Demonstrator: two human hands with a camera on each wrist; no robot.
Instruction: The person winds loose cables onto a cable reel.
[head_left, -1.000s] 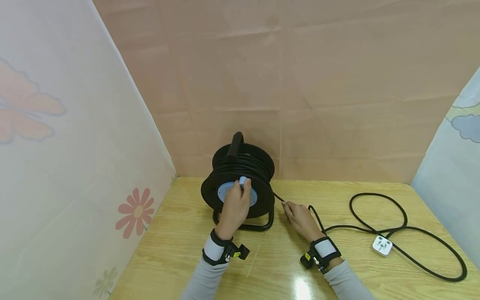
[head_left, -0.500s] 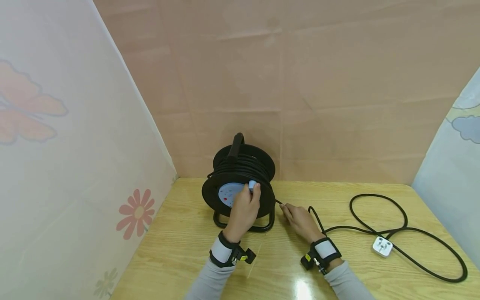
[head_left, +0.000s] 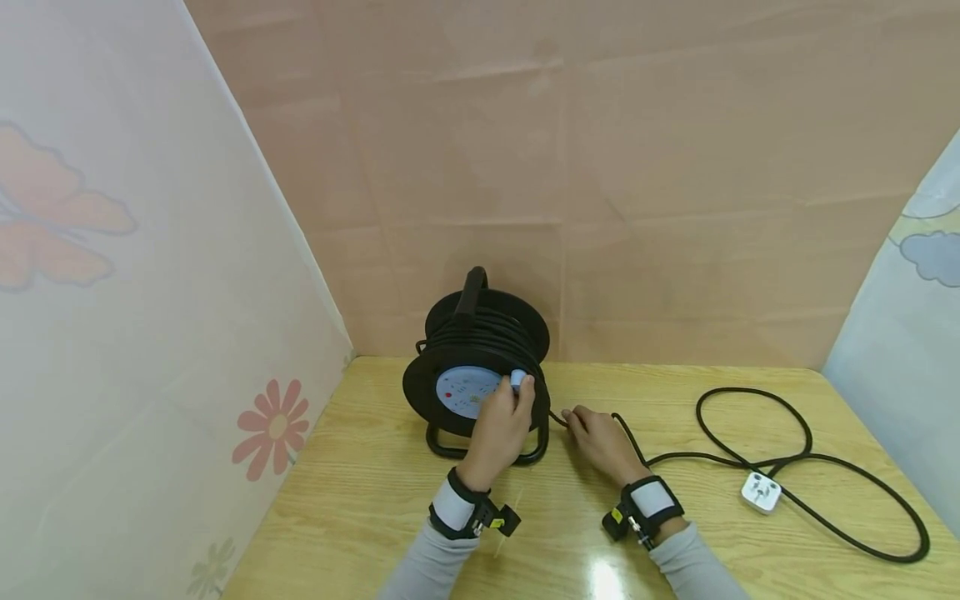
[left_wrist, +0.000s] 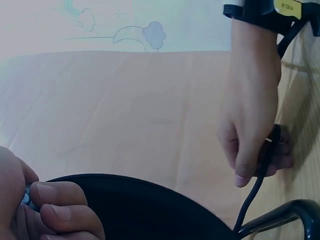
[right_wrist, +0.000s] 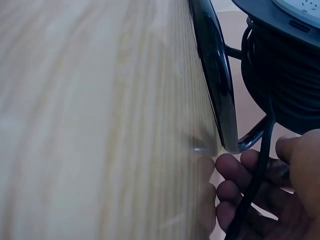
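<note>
A black cable reel [head_left: 420, 392] with a pale blue socket disc [head_left: 463, 388] on its front stands upright on the wooden table. My left hand [head_left: 497, 429] pinches the small blue knob [head_left: 517, 378] at the right of that face; in the left wrist view its curled fingers [left_wrist: 70, 215] mostly hide the knob. Just right of the reel, my right hand [head_left: 604, 443] is low over the table, holding the black cable [right_wrist: 260, 170] where it leaves the drum. The cable runs across its curled fingers, with the thumb on the other side.
Beyond my right hand, loose cable [head_left: 697, 454] lies in wide loops across the table's right side, with a white plug [head_left: 761, 492] at its end. A black tube stand [head_left: 442, 450] supports the reel. A brown paper backdrop [head_left: 660, 250] rises behind the table.
My left hand has swung right and slightly down with the knob, turning the reel's face clockwise. The right hand stays nearly in place on the cable. The plug and loops have shifted slightly left.
</note>
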